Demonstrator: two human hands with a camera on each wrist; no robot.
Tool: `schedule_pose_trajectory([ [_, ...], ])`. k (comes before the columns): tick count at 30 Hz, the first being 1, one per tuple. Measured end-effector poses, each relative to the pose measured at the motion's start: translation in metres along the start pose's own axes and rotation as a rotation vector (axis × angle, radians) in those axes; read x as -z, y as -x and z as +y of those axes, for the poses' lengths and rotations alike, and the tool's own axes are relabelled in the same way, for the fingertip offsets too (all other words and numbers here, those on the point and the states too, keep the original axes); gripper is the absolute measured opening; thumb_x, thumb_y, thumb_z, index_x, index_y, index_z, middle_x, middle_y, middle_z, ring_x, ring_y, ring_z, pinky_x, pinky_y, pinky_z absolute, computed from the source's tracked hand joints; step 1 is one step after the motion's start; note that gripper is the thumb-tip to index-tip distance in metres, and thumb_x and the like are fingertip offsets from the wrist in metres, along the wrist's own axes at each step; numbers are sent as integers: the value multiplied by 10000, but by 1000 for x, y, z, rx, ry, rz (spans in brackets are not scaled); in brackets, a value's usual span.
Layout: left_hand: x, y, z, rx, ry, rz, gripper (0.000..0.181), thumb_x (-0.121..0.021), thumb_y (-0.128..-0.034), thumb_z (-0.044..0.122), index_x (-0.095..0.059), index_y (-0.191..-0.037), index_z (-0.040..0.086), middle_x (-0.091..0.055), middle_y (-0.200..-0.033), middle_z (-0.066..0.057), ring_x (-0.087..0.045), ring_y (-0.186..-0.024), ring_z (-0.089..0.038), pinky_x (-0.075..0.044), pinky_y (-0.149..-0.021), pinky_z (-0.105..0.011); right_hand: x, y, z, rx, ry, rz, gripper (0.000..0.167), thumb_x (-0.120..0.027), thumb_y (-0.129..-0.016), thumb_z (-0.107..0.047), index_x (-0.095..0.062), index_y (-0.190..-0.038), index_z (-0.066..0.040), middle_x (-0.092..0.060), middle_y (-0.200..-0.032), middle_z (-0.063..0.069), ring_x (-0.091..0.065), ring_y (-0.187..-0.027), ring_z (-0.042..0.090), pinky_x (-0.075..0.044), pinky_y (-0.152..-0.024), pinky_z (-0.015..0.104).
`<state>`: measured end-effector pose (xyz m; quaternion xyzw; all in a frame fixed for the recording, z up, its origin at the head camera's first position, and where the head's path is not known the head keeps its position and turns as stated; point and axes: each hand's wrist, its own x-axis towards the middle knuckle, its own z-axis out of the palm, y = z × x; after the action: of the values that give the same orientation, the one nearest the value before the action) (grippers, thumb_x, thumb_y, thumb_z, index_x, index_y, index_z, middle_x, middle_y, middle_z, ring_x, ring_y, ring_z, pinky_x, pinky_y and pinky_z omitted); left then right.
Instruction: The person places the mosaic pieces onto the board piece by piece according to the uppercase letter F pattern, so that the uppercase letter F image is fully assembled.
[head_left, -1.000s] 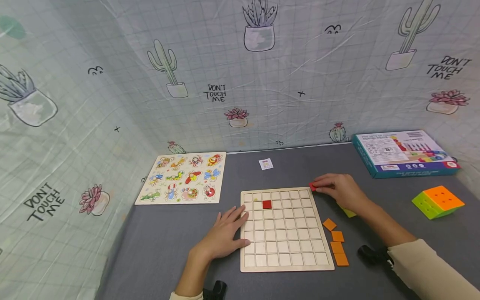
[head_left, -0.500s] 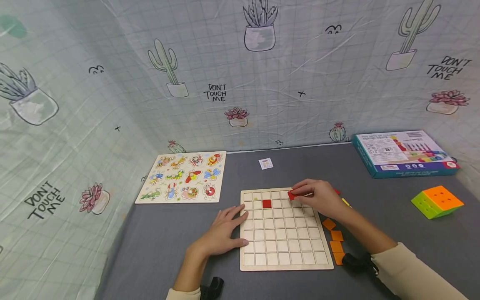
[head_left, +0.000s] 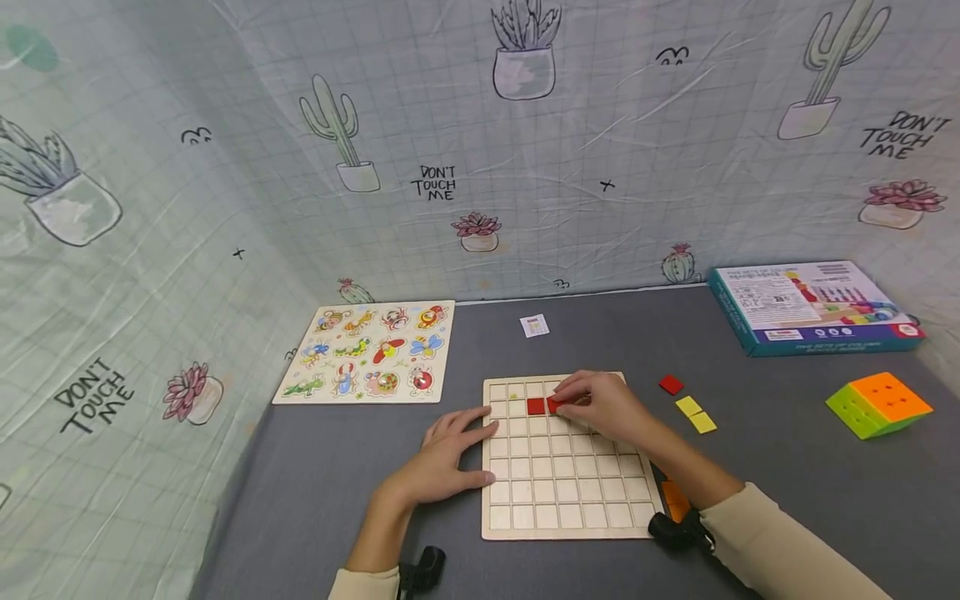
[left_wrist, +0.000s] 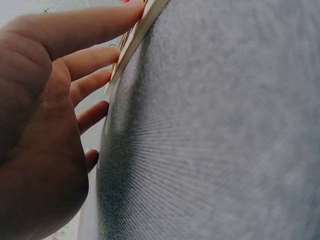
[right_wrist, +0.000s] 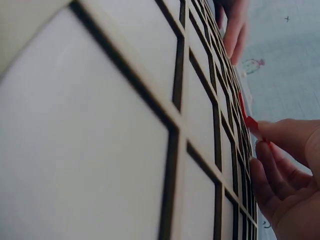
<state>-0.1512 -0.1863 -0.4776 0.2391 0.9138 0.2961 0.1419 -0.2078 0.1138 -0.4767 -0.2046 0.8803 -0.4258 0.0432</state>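
Note:
A wooden grid board (head_left: 567,492) lies on the grey table with one red square tile (head_left: 536,407) seated in a cell of its second row. Just right of that tile, my right hand (head_left: 603,404) pinches another red tile (right_wrist: 253,126) between thumb and fingers, at the neighbouring cell; the right wrist view shows it tilted at the board's surface. My left hand (head_left: 438,467) rests along the board's left edge, fingers spread and fairly straight, thumb and fingertips touching the rim. In the left wrist view the same hand (left_wrist: 50,115) touches the board's side.
Right of the board lie a loose red tile (head_left: 671,384), two yellow tiles (head_left: 695,414) and orange tiles (head_left: 676,500), partly hidden by the right arm. An insect puzzle board (head_left: 367,352), a small printed card (head_left: 535,325), a flat box (head_left: 813,307) and a puzzle cube (head_left: 879,405) stand around.
My right hand has carried the red tile leftward from beyond the board's right edge to beside the seated red tile. The left hand has stayed at the board's left edge.

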Motion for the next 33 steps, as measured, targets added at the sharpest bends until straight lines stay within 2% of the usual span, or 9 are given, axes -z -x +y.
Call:
schedule_pose_trajectory([
  [5,0,-1,1,0,1,1,670,-718,-875,321,-528,-1507,204,-316,-1678,-53,-263,-1515,-366,-134,-1191,-709,-4,-2,-2,0,27,15,157,-786,-874,-90,-816,-1028,-77,-744,-1089,67,-676,-961,193,-538,-746,202],
  [11,-2,-2,1,8,-5,5,674,-700,-860,310,-526,-1503,213,-310,-1679,-52,-255,-1517,-366,-135,-1187,-708,-5,-4,-2,-11,72,25,146,-798,-861,-84,-815,-1006,-94,-769,-1056,47,-682,-962,187,-544,-770,234],
  [18,-4,-2,-1,10,-11,7,667,-698,-865,325,-525,-1502,224,-309,-1681,-42,-260,-1519,-361,-132,-1189,-714,-7,-4,-3,-31,96,28,165,-826,-835,-95,-810,-1000,-90,-781,-1019,51,-654,-869,138,-534,-734,231],
  [33,-4,-1,-3,2,-1,3,663,-705,-884,333,-521,-1510,214,-302,-1687,-45,-257,-1528,-352,-123,-1188,-721,-8,-4,-5,-37,79,53,175,-847,-798,-61,-814,-970,-73,-794,-1004,64,-712,-942,213,-580,-802,299],
])
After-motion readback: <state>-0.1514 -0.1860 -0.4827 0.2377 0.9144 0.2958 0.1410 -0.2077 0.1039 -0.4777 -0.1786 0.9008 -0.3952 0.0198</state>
